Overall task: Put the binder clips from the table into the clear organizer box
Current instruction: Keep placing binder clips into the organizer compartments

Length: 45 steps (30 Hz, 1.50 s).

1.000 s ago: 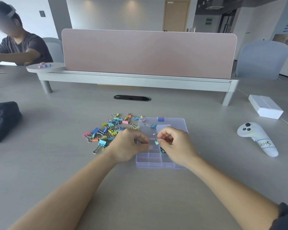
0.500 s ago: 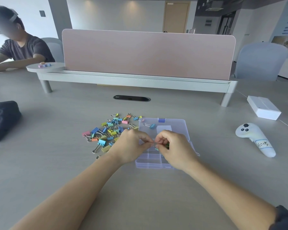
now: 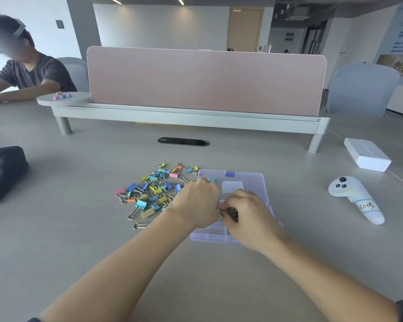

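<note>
From the head camera, both hands meet over the near half of the clear organizer box (image 3: 253, 180), which lies open on the table just past the middle of the view. The right hand (image 3: 250, 218) has its fingers curled and pinched on a dark clip (image 3: 232, 212) above the compartments. The left hand (image 3: 197, 203) is curled too, its fingertips tucked against the right's from nine o'clock, but they are hidden behind its back, so I cannot tell whether they also pinch the clip. The loose binder clips (image 3: 154, 191) lie heaped on the table at the box's nine to ten o'clock, touching or nearly touching its far left corner. Most are not yet in, so the task looks early. To do this step well, I would lower the clip low into one compartment before letting go, keep the wire handles folded flat so that they do not catch on the dividers, and steady the light box with the other hand. The table (image 3: 79, 228) is pale and matt. On it a black bag (image 3: 2, 170) sits at nine o'clock, a white controller (image 3: 356, 198) at three and a white box (image 3: 368, 156) at two. A pink divider (image 3: 205, 80) stands at twelve, another person (image 3: 30, 70) sits at ten, and a wooden door (image 3: 244, 29) shows behind.
</note>
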### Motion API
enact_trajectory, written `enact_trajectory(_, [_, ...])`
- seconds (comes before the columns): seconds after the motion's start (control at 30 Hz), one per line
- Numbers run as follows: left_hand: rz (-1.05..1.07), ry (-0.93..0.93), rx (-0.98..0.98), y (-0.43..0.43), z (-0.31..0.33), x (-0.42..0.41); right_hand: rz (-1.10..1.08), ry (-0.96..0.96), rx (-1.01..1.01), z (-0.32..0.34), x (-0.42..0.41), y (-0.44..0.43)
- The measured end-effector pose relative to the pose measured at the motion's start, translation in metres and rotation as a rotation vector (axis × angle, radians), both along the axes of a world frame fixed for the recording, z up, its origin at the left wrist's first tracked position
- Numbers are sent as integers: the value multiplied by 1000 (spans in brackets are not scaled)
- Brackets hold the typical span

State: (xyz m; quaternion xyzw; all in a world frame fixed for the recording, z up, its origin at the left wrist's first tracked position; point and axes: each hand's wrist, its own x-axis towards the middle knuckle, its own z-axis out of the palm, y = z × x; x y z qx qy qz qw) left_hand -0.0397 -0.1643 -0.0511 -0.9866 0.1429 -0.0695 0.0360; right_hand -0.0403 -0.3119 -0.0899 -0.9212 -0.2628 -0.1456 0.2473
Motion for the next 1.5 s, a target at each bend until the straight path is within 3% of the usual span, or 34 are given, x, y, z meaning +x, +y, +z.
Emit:
enact_trajectory(0.23, [-6,-71,32,-1,0,-5,73,-12,-75,-4,-1,-13])
enact_trajectory(0.73, [-3,-114,76,0,1,-13,24,52,10,-4,-1,-11])
enact_trajectory(0.9, [-9,-69,-47,6,-5,-7,50,84,12,-5,1,-11])
enact_trajectory(1.07, [-53,54,-311,30,1,1,44,103,21,-4,1,-11])
enact_trajectory(1.23, [84,-88,-430,87,-8,29,50,103,39,-5,0,-13])
enact_trajectory(1.4, [173,-63,-254,110,-31,41,65,91,45,-5,-1,-13])
enact_trajectory(1.5, [166,-11,-269,111,-27,38,65,91,45,-4,-1,-13])
